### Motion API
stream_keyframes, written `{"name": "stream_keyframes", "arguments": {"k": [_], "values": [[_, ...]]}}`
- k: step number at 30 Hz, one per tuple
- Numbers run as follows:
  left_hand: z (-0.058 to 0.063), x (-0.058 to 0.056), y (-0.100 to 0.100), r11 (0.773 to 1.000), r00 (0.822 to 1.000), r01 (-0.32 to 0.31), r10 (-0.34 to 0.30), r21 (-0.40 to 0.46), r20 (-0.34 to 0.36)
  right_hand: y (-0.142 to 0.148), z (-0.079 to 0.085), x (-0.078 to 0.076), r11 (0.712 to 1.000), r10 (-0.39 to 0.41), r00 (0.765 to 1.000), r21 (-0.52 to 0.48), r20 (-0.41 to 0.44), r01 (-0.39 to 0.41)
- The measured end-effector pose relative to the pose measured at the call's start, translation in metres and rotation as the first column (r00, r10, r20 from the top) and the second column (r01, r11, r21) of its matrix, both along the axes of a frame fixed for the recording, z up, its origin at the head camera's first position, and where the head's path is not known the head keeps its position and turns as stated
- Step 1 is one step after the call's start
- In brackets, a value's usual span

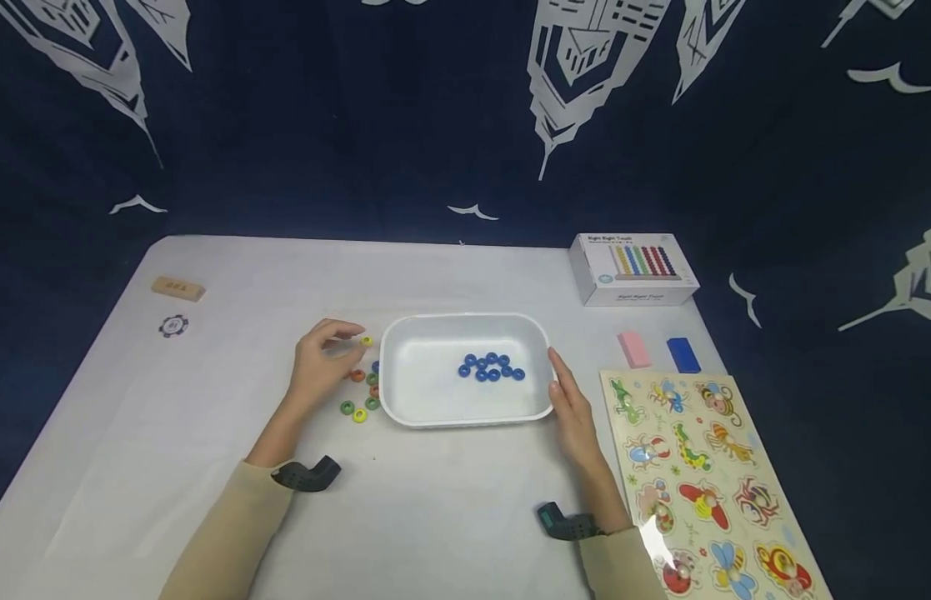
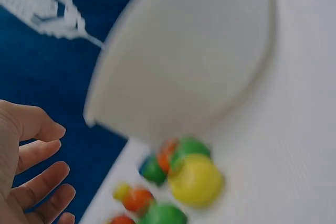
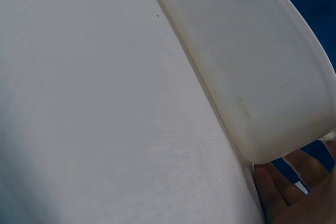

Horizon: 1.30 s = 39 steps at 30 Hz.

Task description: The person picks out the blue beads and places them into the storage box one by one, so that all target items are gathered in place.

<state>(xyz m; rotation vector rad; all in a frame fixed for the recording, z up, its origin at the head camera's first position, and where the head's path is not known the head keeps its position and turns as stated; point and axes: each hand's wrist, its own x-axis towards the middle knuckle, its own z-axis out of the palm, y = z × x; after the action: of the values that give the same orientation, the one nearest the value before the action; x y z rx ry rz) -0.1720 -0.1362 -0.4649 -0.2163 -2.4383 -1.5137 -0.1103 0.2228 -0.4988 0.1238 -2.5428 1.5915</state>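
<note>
A white tray [image 1: 427,408] holds several blue beads [image 1: 493,375] grouped right of its middle. My left hand [image 1: 315,358] hovers left of the tray, thumb and fingers bent and apart; a yellow bead [image 1: 367,341] is just by its fingertips. In the left wrist view that hand [image 2: 39,171] shows nothing between its thumb and fingers. Orange beads [image 1: 357,376], green beads [image 1: 347,407] and another yellow bead [image 1: 359,416] lie beside the tray's left wall. With extended fingers, my right hand [image 1: 576,412] touches the tray's right end; the right wrist view shows its fingers [image 3: 270,195] against the corner.
At the right lies a board of insect pictures [image 1: 693,483]. Beyond it are a pink block [image 1: 633,349] and a blue block [image 1: 683,355], with a white box [image 1: 633,271] at the back. A wooden block [image 1: 178,288] and a round printed mark [image 1: 173,326] are far left.
</note>
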Motion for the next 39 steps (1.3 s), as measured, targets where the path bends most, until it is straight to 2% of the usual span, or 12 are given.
{"name": "stream_keyframes", "arguments": {"k": [5,9,13,18,21,23,28,32,36,39], "values": [[-0.019,-0.001,-0.012,0.999,0.996,-0.041,0.042,-0.022,0.076,-0.006,0.011,0.005,1.0,0.003,1.0,-0.013,0.025,-0.003],[-0.03,-0.004,-0.011,0.999,0.994,-0.019,0.024,-0.046,0.105,-0.013,0.025,0.011,0.999,0.005,1.0,-0.031,0.024,-0.004],[-0.039,-0.005,-0.004,0.984,0.997,0.017,-0.004,-0.176,0.075,-0.012,0.024,0.011,1.0,0.005,1.0,-0.022,0.022,-0.005],[-0.045,-0.006,0.007,0.935,1.0,-0.009,0.006,-0.354,-0.011,-0.004,0.007,0.005,1.0,-0.018,0.999,-0.002,0.031,0.018],[-0.045,-0.007,0.011,0.919,0.999,-0.037,0.03,-0.393,-0.023,0.0,0.0,0.003,1.0,-0.023,1.0,0.0,0.019,0.023],[-0.043,-0.008,0.013,0.915,0.999,-0.047,0.042,-0.4,-0.021,-0.001,0.003,0.004,1.0,-0.02,1.0,-0.01,0.013,0.02],[-0.039,-0.008,0.014,0.919,0.999,-0.047,0.045,-0.392,-0.013,-0.002,0.006,0.004,0.999,-0.021,0.999,-0.025,0.024,0.022],[-0.031,-0.005,0.011,0.937,0.998,-0.06,0.062,-0.345,-0.006,-0.002,0.005,0.002,0.999,-0.01,0.999,-0.03,0.041,0.011],[-0.012,-0.002,0.01,0.978,0.996,-0.094,0.09,-0.188,-0.03,-0.008,0.018,0.006,0.999,0.004,0.999,-0.043,0.036,-0.003],[0.007,-0.003,0.016,0.994,0.996,-0.065,0.06,-0.086,-0.061,-0.012,0.028,0.009,1.0,-0.002,1.0,-0.024,0.028,0.003]]}}
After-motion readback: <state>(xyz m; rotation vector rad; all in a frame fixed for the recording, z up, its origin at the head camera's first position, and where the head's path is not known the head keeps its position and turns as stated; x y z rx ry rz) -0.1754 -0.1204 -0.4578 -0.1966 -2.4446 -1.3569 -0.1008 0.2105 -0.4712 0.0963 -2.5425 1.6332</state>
